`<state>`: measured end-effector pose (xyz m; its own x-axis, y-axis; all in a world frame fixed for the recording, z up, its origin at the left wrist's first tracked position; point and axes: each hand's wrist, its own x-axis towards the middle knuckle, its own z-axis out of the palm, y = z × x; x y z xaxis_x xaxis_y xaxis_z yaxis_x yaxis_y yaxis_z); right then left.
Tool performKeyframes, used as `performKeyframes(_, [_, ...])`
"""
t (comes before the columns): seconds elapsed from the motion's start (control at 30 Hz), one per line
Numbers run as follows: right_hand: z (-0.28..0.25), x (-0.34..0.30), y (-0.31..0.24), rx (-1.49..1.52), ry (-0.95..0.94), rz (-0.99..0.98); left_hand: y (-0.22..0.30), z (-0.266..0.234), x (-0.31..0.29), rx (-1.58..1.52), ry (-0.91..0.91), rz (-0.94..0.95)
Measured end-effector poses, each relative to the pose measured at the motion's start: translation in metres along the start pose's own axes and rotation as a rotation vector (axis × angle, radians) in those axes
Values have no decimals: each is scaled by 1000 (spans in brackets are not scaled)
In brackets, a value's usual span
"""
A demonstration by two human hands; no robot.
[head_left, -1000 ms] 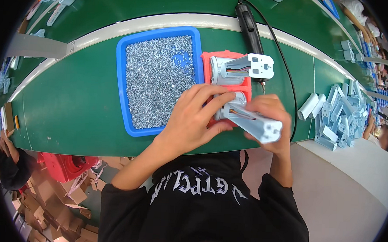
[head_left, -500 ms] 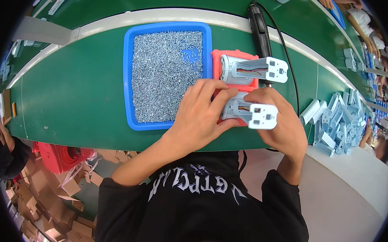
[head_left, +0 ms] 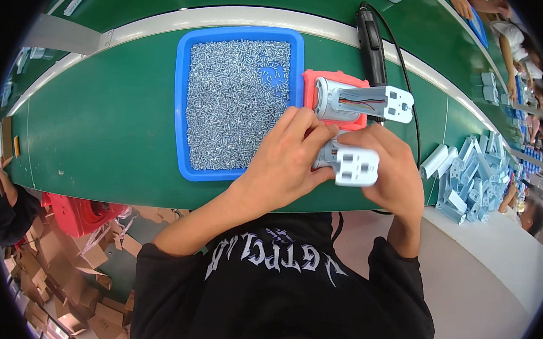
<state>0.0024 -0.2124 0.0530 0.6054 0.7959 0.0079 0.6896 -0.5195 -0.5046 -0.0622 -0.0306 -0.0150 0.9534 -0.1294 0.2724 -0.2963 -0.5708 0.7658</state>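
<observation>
Both hands are on a light grey-blue plastic housing (head_left: 356, 166) with a slotted end plate, at the near end of the red holder (head_left: 309, 85). My left hand (head_left: 288, 152) closes on its left side, thumb below and fingers above. My right hand (head_left: 394, 170) wraps its right side; some fingertips are hidden behind the part. A matching housing (head_left: 339, 99) lies farther off in the holder, its arm pointing right and thin red and dark wires showing in its channel.
Left of the hands is a blue tray (head_left: 181, 103) full of small metal screws (head_left: 232, 106). A black corded electric screwdriver (head_left: 371, 46) lies behind the holder. Several grey-blue plastic parts (head_left: 467, 180) are heaped at right. Cardboard boxes (head_left: 69, 275) lie on the floor at left.
The held housing has tilted, its end plate now turned more upward and slightly left. Both hands moved with it. The tray and holder sit slightly farther right in the picture.
</observation>
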Motion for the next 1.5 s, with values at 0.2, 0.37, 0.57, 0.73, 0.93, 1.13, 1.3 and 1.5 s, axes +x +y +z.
performKeyframes(0.2, [10,-5,33,238,-14,-26,4,3,-1,-9,15,-24])
performKeyframes(0.37, [-3,-8,64,505,-38,56,5,-9,-1,-60,-48,0])
performKeyframes(0.57, [14,35,100,-12,303,554,-11,-85,28,197,-190,47])
performKeyframes(0.73, [8,60,125,187,114,610,-34,-107,35,444,-409,-67])
performKeyframes(0.93, [-47,41,151,1822,540,-88,-36,-93,37,502,-561,-139])
performKeyframes(1.13, [-167,13,116,1830,438,-549,-41,-104,33,432,-379,-34])
performKeyframes(1.3, [-165,19,54,2111,848,-1328,-36,-104,26,356,-330,-133])
performKeyframes(1.5, [-142,3,24,1875,1172,-1335,-15,-88,12,0,-172,-160])
